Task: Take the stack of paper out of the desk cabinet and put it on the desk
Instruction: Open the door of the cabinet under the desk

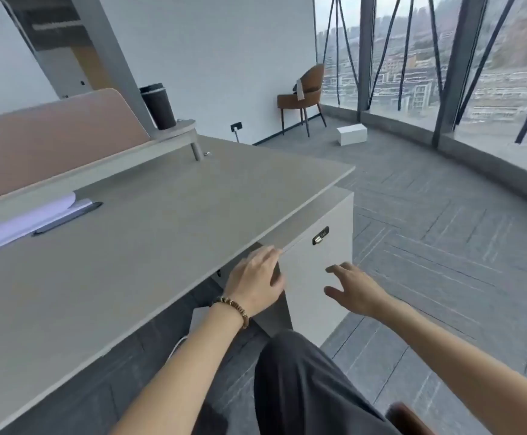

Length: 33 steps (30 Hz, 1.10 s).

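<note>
A white desk cabinet stands under the right end of the grey desk, its door closed with a small lock near the top. My left hand rests on the door's upper left edge, fingers curled around it just below the desktop. My right hand hovers in front of the door, fingers spread and holding nothing. The stack of paper is not visible; the cabinet's inside is hidden.
White sheets and a dark pen lie on the desk at the left. A black cup stands on a raised shelf behind. A brown chair and white box sit on the carpet near the windows. My knee is below.
</note>
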Motion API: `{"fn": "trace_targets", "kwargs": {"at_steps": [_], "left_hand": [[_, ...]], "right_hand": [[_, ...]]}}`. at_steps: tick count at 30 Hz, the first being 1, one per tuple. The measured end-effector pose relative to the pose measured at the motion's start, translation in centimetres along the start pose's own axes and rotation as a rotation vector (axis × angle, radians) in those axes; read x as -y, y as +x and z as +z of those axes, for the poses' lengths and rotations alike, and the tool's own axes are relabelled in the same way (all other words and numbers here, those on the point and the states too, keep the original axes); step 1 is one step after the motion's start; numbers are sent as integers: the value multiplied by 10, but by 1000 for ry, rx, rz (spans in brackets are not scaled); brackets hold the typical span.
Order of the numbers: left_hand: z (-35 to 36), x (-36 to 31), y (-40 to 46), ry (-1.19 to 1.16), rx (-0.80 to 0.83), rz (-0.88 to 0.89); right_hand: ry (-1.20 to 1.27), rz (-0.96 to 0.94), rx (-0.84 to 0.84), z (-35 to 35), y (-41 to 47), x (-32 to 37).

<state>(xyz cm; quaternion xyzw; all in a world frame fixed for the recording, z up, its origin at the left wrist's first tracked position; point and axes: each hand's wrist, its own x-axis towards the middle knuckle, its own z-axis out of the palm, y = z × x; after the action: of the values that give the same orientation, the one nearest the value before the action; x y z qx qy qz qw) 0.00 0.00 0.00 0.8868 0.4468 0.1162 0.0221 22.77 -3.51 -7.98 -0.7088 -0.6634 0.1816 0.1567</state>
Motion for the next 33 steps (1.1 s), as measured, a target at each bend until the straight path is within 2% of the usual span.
{"fn": "trace_targets", "kwargs": {"at_steps": [16, 18, 25, 33], "left_hand": [[85, 50, 73, 120, 90, 38], [91, 53, 82, 134, 107, 61], [102, 59, 109, 200, 165, 142], [110, 65, 117, 278, 100, 190]], "right_hand": [[317, 190, 133, 126, 70, -17], [377, 212, 115, 138, 76, -20], [598, 247, -125, 170, 91, -10], [717, 339, -132, 204, 113, -8]]}}
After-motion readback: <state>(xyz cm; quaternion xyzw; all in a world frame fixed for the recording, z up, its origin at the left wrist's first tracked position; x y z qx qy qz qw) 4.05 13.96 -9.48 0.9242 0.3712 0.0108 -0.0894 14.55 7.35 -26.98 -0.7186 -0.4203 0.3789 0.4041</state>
